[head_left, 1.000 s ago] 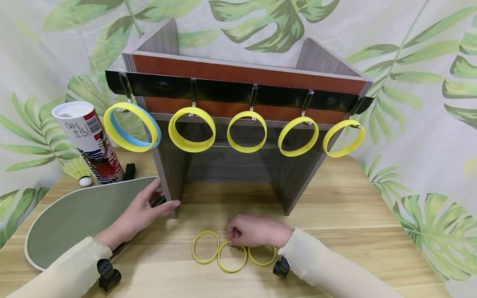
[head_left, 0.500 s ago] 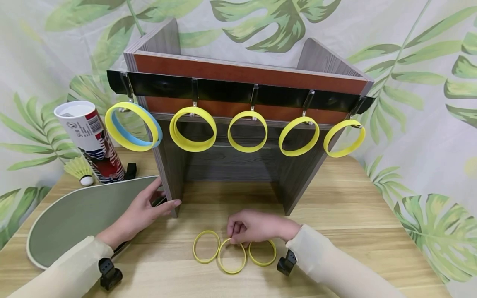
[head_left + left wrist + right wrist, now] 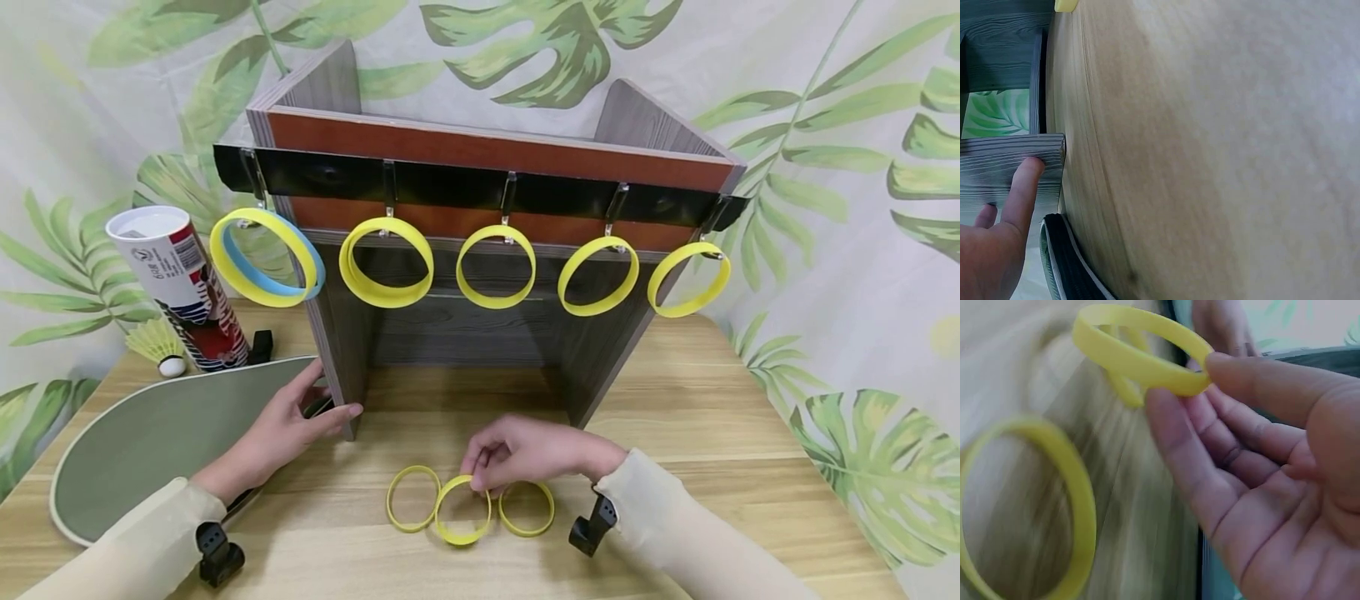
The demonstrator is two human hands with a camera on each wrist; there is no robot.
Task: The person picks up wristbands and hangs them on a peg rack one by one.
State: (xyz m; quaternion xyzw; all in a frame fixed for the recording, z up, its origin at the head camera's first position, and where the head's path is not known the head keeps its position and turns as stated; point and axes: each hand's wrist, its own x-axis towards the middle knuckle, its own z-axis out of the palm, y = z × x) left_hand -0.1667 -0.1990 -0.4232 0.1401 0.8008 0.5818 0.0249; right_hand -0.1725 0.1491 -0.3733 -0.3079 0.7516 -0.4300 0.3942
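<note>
In the head view my right hand pinches the middle yellow silicone wristband between thumb and fingertip at its rim. The right wrist view shows this wristband tilted off the wood. Two more yellow wristbands lie flat beside it, one at its left and one at its right. My left hand rests against the left side panel of a grey wooden stand, thumb on the front edge. In the left wrist view its fingers look extended along the panel.
A black strip with several metal hooks crosses the stand's front. Yellow wristbands hang from the hooks, a blue one behind the leftmost. A shuttlecock tube, a shuttlecock and a grey-green racket cover are at the left.
My right hand has risen slightly and shifted right, and the middle wristband has tilted up from the table in its pinch. The left hand has stayed on the panel.
</note>
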